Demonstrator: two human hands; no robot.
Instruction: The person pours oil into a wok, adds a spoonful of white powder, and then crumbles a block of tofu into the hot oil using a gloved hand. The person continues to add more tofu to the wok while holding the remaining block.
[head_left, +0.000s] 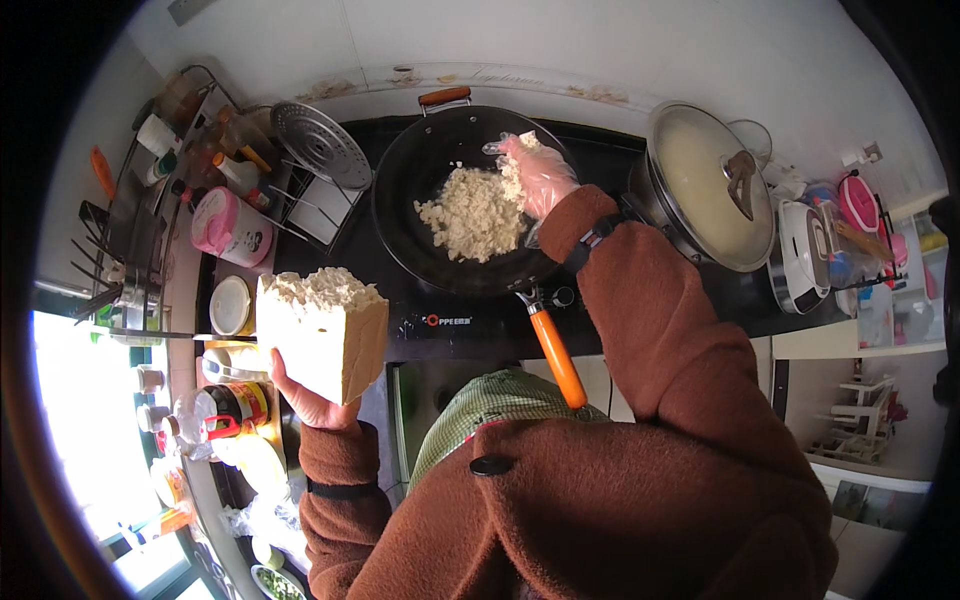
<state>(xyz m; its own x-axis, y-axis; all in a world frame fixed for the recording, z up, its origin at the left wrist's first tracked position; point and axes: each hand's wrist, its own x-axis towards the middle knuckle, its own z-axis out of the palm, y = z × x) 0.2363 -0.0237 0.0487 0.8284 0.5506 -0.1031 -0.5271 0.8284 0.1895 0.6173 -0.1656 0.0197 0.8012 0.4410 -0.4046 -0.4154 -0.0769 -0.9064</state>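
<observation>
My left hand (315, 397) supports a large pale block of tofu (322, 341) from below, left of the stove. The block's sides are smooth, while its top is rough and broken. My right hand (544, 176), in a clear plastic glove, is over the right side of a black wok (409, 255). Tofu crumbs show at its fingers and a white piece at its top; the palm side is partly hidden. A heap of crumbled tofu (472, 214) lies in the middle of the wok. The wok's orange handle (559, 360) points towards me.
Right of the wok stands a pot with a glass lid (709, 187), beside a white appliance (802, 255). At left are a steamer plate (322, 146) on a wire rack, a pink tub (229, 229), a lidded container (232, 306) and several bottles.
</observation>
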